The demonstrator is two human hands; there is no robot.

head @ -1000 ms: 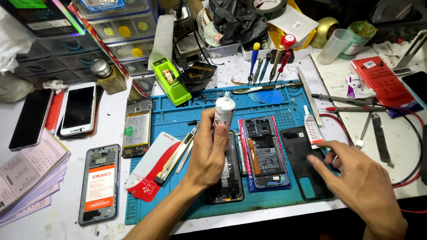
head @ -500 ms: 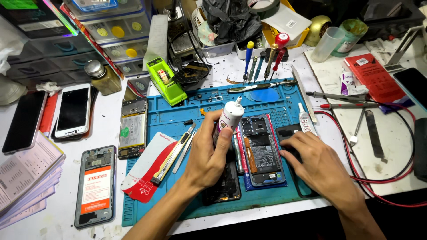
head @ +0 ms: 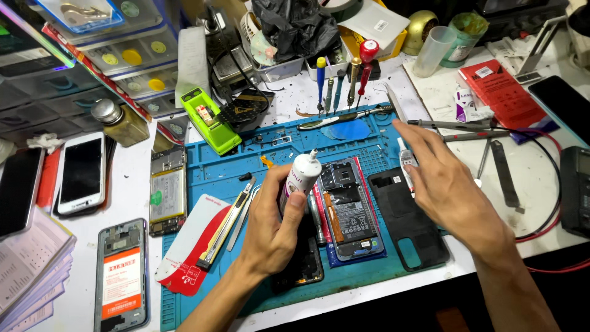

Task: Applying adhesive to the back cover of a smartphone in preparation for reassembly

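My left hand (head: 270, 230) grips a white glue bottle (head: 298, 178) upright, its thin nozzle pointing up, over the blue work mat (head: 215, 178). Under that hand lies a dark phone part (head: 304, 267), mostly hidden. Just right of the bottle lies an opened phone (head: 347, 209) with its battery and boards exposed. My right hand (head: 445, 184) hovers with fingers spread above a black back cover (head: 409, 224), its fingertips reaching toward a small white tube (head: 404, 161) and a pair of tweezers (head: 396, 110).
A utility knife (head: 226, 224) and a red-white card (head: 190, 246) lie left of my hand. Other phones (head: 80, 172), a phone frame (head: 123, 276) and a green tape dispenser (head: 212, 120) sit at the left. Screwdrivers (head: 344, 80), a red box (head: 501, 92) and cables (head: 541, 184) crowd the back and right.
My right hand has risen from the black back cover and moved up and right toward the small tube and tweezers. My left hand keeps holding the glue bottle in much the same place.
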